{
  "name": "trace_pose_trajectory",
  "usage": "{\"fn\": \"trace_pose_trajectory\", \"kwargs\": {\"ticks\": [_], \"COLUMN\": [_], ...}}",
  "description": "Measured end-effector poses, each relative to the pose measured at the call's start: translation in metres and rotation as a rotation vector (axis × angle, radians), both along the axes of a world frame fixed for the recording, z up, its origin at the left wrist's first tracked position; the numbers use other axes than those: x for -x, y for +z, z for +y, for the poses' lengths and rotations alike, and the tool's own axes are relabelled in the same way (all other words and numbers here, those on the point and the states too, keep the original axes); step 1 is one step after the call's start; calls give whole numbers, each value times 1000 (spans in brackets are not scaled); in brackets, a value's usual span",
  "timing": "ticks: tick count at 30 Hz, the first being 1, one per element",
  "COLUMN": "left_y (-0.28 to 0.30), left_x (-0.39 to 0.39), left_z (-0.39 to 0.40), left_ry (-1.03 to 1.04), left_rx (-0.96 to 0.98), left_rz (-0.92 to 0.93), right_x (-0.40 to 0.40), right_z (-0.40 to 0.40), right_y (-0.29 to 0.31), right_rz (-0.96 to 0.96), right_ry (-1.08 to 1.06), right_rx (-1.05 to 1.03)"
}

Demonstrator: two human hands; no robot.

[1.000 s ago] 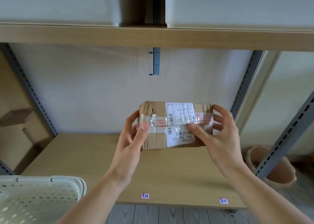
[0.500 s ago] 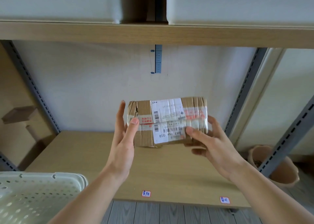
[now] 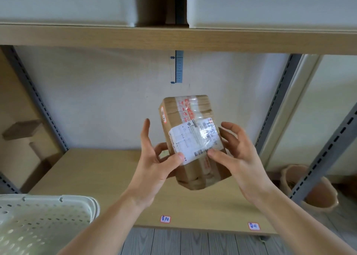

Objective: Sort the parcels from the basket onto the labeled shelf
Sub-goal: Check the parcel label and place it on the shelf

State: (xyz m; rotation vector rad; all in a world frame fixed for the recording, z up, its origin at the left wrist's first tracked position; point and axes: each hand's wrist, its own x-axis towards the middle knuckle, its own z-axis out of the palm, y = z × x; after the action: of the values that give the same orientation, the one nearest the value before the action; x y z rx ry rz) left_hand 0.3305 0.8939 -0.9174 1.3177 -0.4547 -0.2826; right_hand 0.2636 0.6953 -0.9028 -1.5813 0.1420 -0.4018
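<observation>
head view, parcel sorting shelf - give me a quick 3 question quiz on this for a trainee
1. True or false: the parcel is lying flat on the lower shelf.
2. Which hands hold the parcel? A) left hand only B) right hand only C) both hands
3. Fill in: the white perforated basket sits at the lower ____ of the view.

Key:
1. False. It is held up above the shelf, stood on end and tilted.
2. C. The left hand and the right hand each have a thumb on its white shipping label.
3. Left.
</observation>
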Motion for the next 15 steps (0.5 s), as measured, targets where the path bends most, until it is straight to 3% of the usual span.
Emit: {"fn": "trace_pose_trajectory", "kwargs": {"ticks": [5, 10, 15], "left_y": [5, 7, 7], "left_x": [2, -2, -8], "left_z": [-1, 2, 7], "left_ry": [8, 57, 218], "left_rx": [95, 111, 84], "left_rz": [55, -34, 30], "right_x": [5, 4, 4], "right_z": [3, -3, -12], "right_y": [2, 3, 2], "right_rz": [250, 121, -32], "right_ry": [168, -5, -211], "right_rx": [-190, -147, -157]}}
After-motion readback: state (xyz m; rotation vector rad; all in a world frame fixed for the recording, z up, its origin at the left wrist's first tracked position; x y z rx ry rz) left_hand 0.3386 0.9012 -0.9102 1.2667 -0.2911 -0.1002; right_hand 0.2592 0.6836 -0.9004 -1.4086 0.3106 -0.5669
